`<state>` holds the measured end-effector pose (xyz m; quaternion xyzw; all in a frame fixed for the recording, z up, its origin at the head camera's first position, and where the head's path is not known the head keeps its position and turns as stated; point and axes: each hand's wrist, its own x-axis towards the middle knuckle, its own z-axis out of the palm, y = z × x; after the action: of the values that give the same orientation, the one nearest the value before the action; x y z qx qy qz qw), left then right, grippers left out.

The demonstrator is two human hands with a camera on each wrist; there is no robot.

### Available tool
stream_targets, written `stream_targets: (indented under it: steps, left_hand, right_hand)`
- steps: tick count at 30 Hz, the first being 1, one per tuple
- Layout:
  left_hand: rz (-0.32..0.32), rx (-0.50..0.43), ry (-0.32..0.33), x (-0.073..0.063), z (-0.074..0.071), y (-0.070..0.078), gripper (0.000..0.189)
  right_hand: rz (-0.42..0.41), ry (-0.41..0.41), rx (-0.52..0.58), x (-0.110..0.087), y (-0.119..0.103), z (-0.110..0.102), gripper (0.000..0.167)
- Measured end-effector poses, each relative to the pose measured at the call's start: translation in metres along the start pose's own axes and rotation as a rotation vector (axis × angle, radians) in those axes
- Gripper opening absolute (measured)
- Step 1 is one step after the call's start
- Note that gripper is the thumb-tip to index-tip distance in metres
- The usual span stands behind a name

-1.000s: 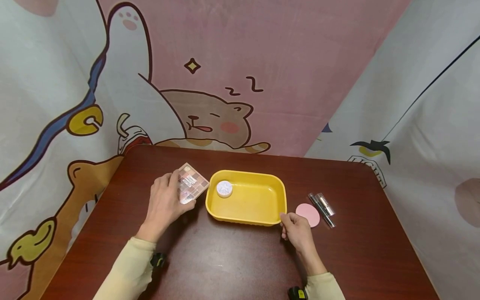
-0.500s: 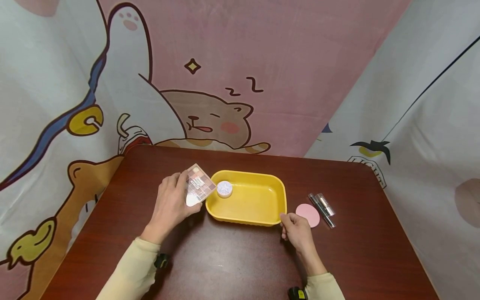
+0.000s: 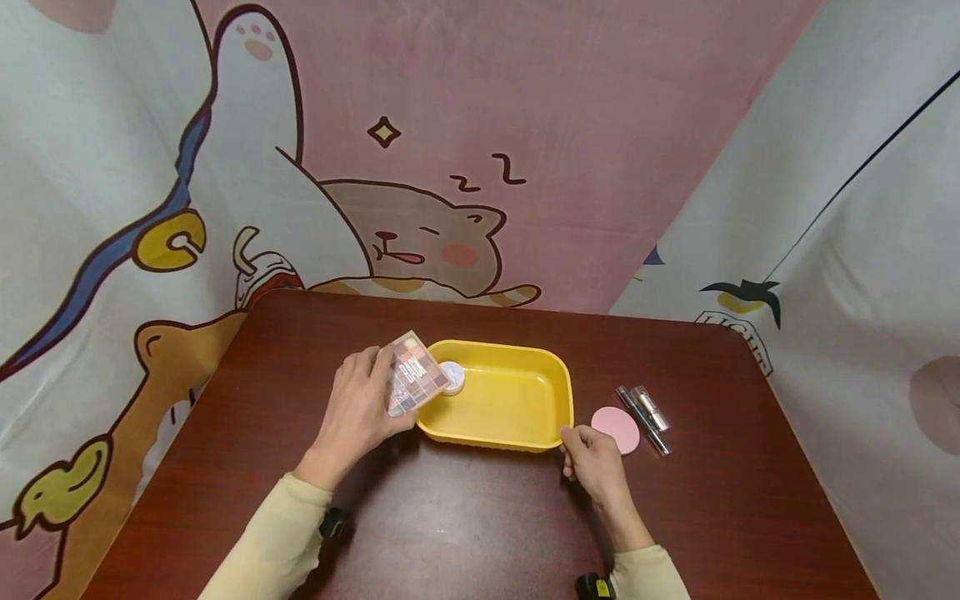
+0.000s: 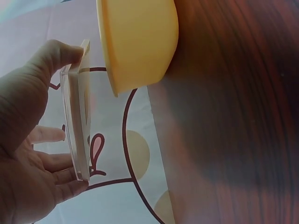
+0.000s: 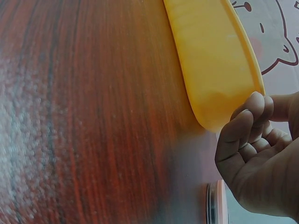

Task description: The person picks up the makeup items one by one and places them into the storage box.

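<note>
My left hand grips a square eyeshadow palette by its edges, thumb on the near side and fingers on the far side. In the left wrist view the palette is held clear of the table, beside the yellow basin. Seen from the head, its right corner overlaps the left end of the yellow basin and partly hides a small round white case inside. My right hand pinches the basin's near right corner; in the right wrist view the fingers are curled at the rim.
Right of the basin, a pink round disc lies on the dark red wooden table. Beside it are a slim dark tube and a short clear-and-silver tube. A printed cloth hangs behind the table.
My left hand has carried the palette to the right, from beside the basin to over its left rim. My right hand and the basin have stayed put.
</note>
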<state>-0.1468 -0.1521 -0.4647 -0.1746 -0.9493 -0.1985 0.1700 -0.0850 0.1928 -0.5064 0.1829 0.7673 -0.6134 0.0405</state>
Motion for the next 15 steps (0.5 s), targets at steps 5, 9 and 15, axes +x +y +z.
stream_targets:
  steps: [5, 9, 15]
  left_hand:
    - [0.011, -0.005, -0.020, 0.002, 0.002, 0.006, 0.100]
    - [0.022, -0.007, -0.027, 0.003, 0.005, 0.010, 0.102]
    - [0.059, -0.007, -0.013, 0.006, 0.011, 0.017, 0.098]
  right_hand:
    - [0.002, -0.001, 0.006, 0.000, 0.000, 0.000, 0.034]
    - [0.000, -0.004, 0.007, 0.000, 0.000, 0.000, 0.034]
    - [0.004, -0.007, 0.014, -0.001, -0.001, -0.001, 0.034]
